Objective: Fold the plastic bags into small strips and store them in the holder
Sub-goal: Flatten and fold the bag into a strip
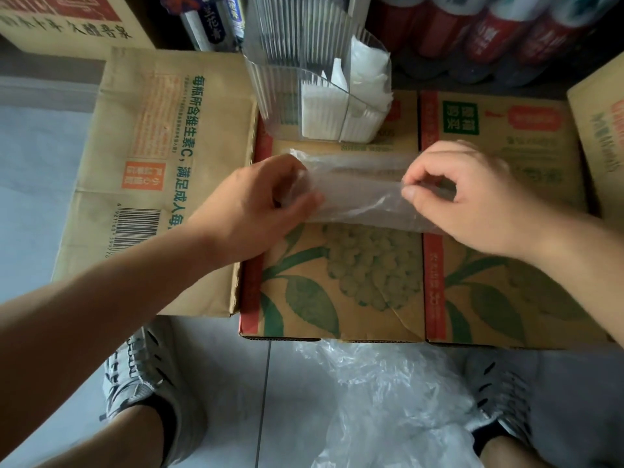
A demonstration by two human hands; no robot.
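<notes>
The plastic bag (pixel 361 194) is clear and thin, folded lengthwise into a long crinkled band. It lies crosswise on top of the cardboard box (pixel 337 298). The left hand (pixel 256 204) grips one end and the right hand (pixel 472 194) pinches the other. The holder (pixel 287 79), of clear ribbed plastic, stands upright at the box's far edge, just beyond the band. White folded strips (pixel 324 109) stand packed in its right part. The loose bags (pixel 388 400) lie in a clear, crumpled heap on the floor beside the box's near edge.

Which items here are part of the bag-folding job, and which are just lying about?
In use: translucent plastic bag being folded; clear ribbed plastic holder; white folded strips inside it; crumpled clear bags on the floor.
Lying about: tan barcoded cardboard box; red-labelled bottles at the back.
</notes>
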